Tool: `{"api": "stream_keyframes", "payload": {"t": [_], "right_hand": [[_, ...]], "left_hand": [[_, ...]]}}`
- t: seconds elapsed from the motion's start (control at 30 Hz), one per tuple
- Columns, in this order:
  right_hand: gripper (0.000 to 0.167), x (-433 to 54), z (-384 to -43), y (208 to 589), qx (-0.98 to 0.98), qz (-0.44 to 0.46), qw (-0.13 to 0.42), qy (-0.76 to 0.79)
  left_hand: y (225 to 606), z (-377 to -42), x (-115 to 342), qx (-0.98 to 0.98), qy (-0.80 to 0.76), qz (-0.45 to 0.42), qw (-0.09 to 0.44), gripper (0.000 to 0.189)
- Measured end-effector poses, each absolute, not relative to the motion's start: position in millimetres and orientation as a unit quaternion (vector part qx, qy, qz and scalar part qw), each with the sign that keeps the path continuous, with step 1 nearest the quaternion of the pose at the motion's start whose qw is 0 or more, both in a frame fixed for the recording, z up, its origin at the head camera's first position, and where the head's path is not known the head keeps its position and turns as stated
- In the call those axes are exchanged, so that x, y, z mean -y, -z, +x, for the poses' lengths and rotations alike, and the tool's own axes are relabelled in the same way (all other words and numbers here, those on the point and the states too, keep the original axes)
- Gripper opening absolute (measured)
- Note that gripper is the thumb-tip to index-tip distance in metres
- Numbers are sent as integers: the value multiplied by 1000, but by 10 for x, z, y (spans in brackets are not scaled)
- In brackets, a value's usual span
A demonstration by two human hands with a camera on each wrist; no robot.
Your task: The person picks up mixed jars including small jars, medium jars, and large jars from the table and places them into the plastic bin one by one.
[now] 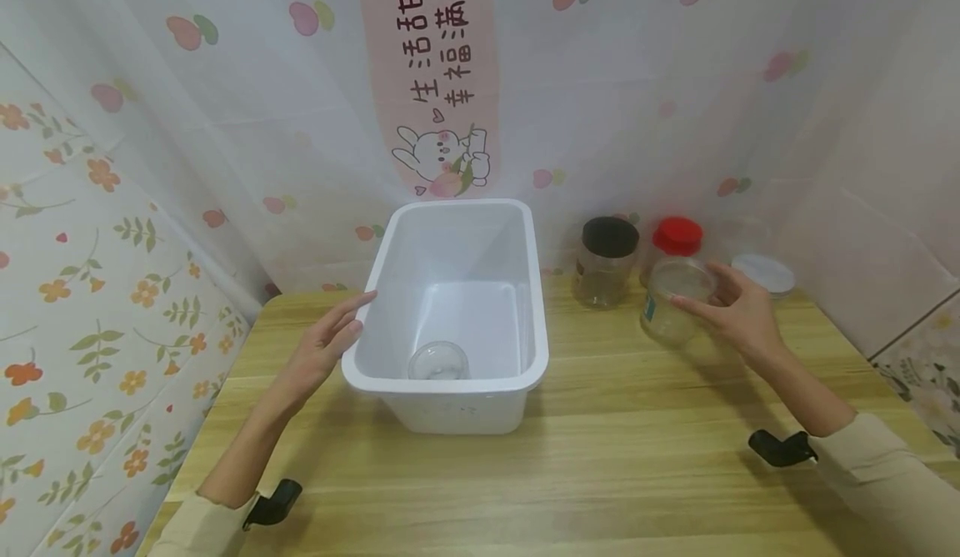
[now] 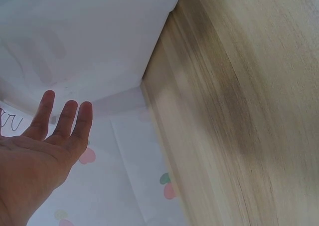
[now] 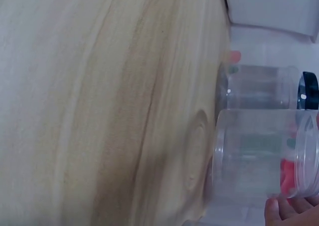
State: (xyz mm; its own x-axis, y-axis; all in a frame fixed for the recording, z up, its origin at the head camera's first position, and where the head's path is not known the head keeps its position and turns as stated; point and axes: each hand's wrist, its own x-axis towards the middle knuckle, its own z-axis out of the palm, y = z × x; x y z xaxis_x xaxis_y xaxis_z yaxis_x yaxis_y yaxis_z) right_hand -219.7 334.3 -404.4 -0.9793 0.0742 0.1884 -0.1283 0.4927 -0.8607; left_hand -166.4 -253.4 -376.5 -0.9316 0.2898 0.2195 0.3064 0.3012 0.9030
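Observation:
My right hand pinches a clear plastic jar with a teal label between thumb and fingers, near its top. In the right wrist view, fingertips touch the side of this jar close to its threaded neck. A deep white plastic tub stands on the wooden table. At the tub's left rim, my left hand touches with its fingers extended. The left wrist view shows that hand with straight fingers beside the tub wall. A round clear container lies inside the tub, partly hidden by the front rim.
A clear jar with a black lid stands right of the tub. Behind the held jar is a red-lidded jar, partly hidden. A round white lid shows beyond the right hand. A printed curtain hangs along the table's back edge.

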Motion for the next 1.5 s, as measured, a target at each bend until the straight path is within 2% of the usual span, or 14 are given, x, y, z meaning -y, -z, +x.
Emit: {"api": "stream_keyframes", "payload": {"t": [0.6,1.03,1.5], "right_hand": [[82,-3270,-2173,3900,870,58,127,-473],[85,-3214,-2159,3780,875,61,106,-468],[82,-3089,-2134,3679,865,87,97,-484]], "left_hand": [[3770,-1668,2535,812,555,-182,7,46],[3762,-1654,2527,815,551,-179,7,45],[3766,-1662,2526,816,550,-180,6,46]]}}
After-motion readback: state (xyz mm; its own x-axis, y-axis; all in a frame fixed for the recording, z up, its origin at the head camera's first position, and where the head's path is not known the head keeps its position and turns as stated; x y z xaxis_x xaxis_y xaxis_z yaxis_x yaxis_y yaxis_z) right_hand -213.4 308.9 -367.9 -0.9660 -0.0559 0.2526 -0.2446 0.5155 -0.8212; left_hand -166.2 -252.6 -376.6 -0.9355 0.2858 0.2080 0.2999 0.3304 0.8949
